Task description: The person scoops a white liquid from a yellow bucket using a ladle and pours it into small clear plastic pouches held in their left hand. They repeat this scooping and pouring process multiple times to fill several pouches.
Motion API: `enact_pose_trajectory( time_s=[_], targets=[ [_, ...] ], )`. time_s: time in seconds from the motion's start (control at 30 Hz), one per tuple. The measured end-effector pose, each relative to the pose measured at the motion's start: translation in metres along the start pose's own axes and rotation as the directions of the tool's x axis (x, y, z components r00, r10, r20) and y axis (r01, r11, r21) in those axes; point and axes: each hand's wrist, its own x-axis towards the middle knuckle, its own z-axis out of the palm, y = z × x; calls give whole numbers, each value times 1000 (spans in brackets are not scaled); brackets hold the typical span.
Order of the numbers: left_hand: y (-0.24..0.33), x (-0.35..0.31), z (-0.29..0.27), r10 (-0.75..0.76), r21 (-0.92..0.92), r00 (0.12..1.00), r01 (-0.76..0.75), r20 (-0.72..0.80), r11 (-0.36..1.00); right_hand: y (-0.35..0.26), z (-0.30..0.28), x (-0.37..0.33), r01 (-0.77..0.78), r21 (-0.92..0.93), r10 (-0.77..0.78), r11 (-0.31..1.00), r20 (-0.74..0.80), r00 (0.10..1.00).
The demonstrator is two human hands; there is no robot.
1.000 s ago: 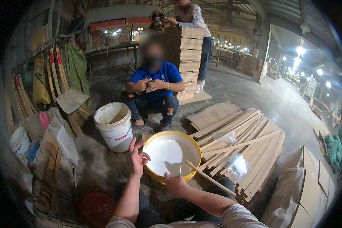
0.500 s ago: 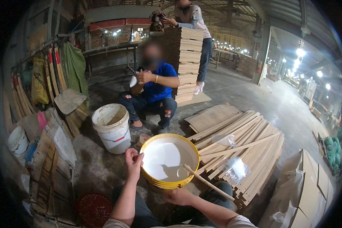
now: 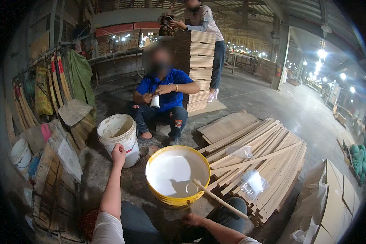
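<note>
A yellow-rimmed bucket [image 3: 178, 200] of white liquid stands in front of me. A pale wooden stick [image 3: 221, 200] leans out over its right rim. My left hand [image 3: 118, 155] is closed, left of the yellow-rimmed bucket and visually in front of a white bucket [image 3: 122, 140]; whether it touches that bucket I cannot tell. Near my legs, below the yellow-rimmed bucket, my right hand [image 3: 194, 220] has its fingers curled. What either hand holds, if anything, is hidden. A crouching person in blue [image 3: 171, 93] holds a small white bag [image 3: 155, 101] in both hands.
Wooden strips [image 3: 260, 171] lie piled at the right, with clear plastic bags [image 3: 254, 183] on them. Flat boards [image 3: 331, 203] are at the lower right. Behind the crouching person, someone leans on a tall board stack [image 3: 201, 65]. Long-handled tools [image 3: 59, 81] line the left wall.
My left hand has left the yellow-rimmed bucket's edge and moved left. My right hand is lower. The crouching person's hands have come down together around the white bag.
</note>
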Motion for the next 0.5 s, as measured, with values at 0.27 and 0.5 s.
enact_pose_trajectory(
  time_s=[0.27,0.5],
  targets=[
    [-44,-61,20,14,34,953,-26,303,999,17,1,-16,-103,-186,94,977,-54,994],
    [-38,-66,21,-148,59,929,136,339,989,-10,-5,-23,-91,-132,85,987,-55,995]
  ],
)
